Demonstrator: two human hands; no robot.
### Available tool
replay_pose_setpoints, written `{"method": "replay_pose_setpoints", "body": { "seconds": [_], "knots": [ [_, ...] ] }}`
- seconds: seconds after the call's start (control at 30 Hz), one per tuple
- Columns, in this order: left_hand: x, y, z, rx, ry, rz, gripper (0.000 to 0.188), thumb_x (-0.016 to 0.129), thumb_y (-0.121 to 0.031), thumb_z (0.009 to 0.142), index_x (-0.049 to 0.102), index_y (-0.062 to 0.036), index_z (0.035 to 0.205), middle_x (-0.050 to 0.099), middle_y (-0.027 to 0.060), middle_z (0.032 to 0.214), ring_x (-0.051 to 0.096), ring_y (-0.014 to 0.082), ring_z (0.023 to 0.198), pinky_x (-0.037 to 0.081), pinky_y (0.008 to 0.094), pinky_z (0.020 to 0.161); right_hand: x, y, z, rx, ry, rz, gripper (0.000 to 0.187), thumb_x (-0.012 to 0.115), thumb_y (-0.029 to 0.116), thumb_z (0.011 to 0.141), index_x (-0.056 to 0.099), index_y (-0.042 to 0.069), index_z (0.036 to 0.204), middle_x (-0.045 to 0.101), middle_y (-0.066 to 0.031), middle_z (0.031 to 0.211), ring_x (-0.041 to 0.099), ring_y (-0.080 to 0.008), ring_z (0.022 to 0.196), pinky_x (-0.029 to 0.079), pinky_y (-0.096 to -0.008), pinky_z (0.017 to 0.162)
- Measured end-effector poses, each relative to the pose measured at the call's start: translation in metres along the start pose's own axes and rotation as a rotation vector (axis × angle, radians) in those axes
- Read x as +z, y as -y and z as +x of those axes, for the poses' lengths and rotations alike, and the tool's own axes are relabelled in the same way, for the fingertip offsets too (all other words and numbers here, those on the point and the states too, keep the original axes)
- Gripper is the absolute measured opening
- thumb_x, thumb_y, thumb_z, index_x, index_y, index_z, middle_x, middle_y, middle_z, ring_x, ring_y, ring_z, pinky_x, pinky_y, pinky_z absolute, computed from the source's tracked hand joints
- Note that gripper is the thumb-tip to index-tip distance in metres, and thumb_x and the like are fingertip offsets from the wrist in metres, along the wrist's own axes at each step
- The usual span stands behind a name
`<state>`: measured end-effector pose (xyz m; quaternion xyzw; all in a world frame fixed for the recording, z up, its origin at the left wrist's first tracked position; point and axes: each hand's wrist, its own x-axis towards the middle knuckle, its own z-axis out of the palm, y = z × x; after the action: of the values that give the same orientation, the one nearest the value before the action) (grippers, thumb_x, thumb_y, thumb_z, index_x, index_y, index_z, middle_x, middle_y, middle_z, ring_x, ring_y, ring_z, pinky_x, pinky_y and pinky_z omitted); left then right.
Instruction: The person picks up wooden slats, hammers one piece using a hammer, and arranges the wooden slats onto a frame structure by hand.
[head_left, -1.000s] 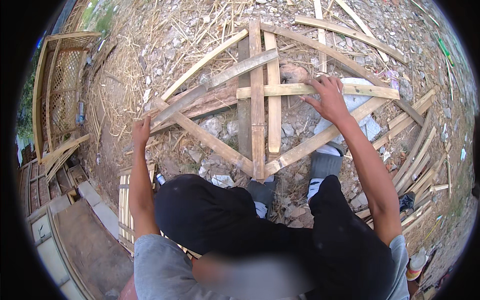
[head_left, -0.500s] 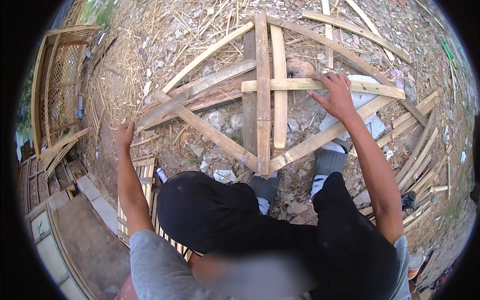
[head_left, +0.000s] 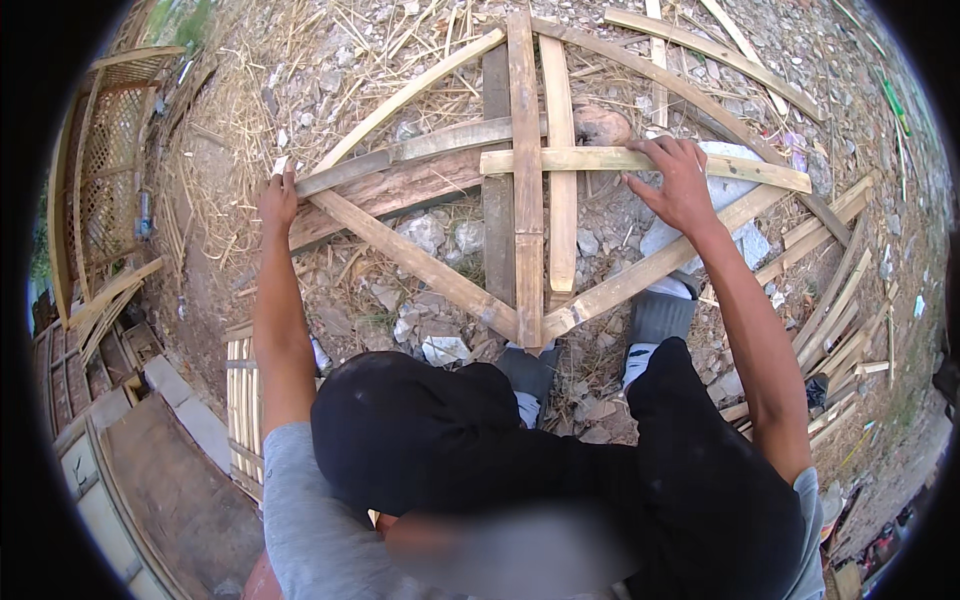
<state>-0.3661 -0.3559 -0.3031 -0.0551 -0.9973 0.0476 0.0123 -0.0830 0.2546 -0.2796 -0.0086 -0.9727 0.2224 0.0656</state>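
Note:
A frame of split bamboo slats lies on the ground before me, with an upright slat [head_left: 527, 235] down its middle and two slanting slats meeting at its near end. My left hand [head_left: 278, 203] is closed on the left end of a greyish bamboo slat [head_left: 440, 142], which runs rightward to the upright slat. My right hand [head_left: 680, 185] grips a pale bamboo crosspiece [head_left: 590, 159], fingers at its far edge and thumb at its near edge. This crosspiece crosses the upright slat, and its right end meets the right slanting slat [head_left: 665, 262].
A thick log [head_left: 420, 185] lies beneath the frame, with a pale stone slab [head_left: 725, 190] to its right. Loose slats [head_left: 835, 310] are piled at the right. A lattice panel [head_left: 110, 170] stands at the left. My feet [head_left: 660, 315] are close to the frame's near end.
My left hand has moved up and to the right, raising the greyish slat's left end and shifting the slat rightward. My right hand stays on the crosspiece, which has tilted slightly.

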Motion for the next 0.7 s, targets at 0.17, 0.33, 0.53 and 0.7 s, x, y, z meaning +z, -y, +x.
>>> {"method": "replay_pose_setpoints", "body": {
  "seconds": [0.17, 0.33, 0.53, 0.7],
  "knots": [
    [0.033, -0.025, -0.007, -0.059, -0.233, -0.058, 0.048, 0.048, -0.046, 0.094, 0.068, -0.0021, 0.097, 0.062, 0.0293, 0.093, 0.056, 0.0460, 0.093, 0.043, 0.0517, 0.085, 0.002, -0.003, -0.001, 0.017, 0.015, 0.021, 0.043, 0.075, 0.031, 0.074, 0.064, 0.019, 0.114, 0.058, -0.0062, 0.104, 0.049, -0.0292, 0.104, 0.031, -0.0444, 0.098],
    [0.027, -0.015, 0.003, -0.060, -0.177, -0.140, 0.046, 0.049, -0.045, 0.092, 0.067, -0.0040, 0.104, 0.062, 0.0275, 0.097, 0.056, 0.0450, 0.098, 0.039, 0.0506, 0.091, 0.004, -0.001, 0.002, 0.017, 0.014, 0.001, 0.043, 0.074, 0.029, 0.075, 0.063, 0.020, 0.115, 0.057, -0.0058, 0.102, 0.049, -0.0290, 0.105, 0.031, -0.0443, 0.098],
    [0.016, -0.042, 0.002, -0.180, -0.021, -0.320, 0.043, 0.049, -0.039, 0.089, 0.065, -0.0005, 0.100, 0.064, 0.0284, 0.093, 0.058, 0.0449, 0.092, 0.041, 0.0484, 0.088, 0.001, -0.002, 0.000, 0.027, 0.023, -0.003, 0.042, 0.074, 0.028, 0.076, 0.063, 0.021, 0.115, 0.057, -0.0051, 0.099, 0.050, -0.0278, 0.103, 0.032, -0.0439, 0.097],
    [0.014, -0.038, 0.014, -0.187, 0.009, -0.330, 0.043, 0.049, -0.038, 0.089, 0.065, 0.0009, 0.098, 0.064, 0.0276, 0.092, 0.058, 0.0455, 0.093, 0.042, 0.0469, 0.087, 0.004, -0.002, 0.002, 0.031, 0.014, 0.003, 0.040, 0.074, 0.029, 0.076, 0.064, 0.021, 0.114, 0.057, -0.0045, 0.098, 0.050, -0.0273, 0.101, 0.033, -0.0423, 0.096]
  ]
}}
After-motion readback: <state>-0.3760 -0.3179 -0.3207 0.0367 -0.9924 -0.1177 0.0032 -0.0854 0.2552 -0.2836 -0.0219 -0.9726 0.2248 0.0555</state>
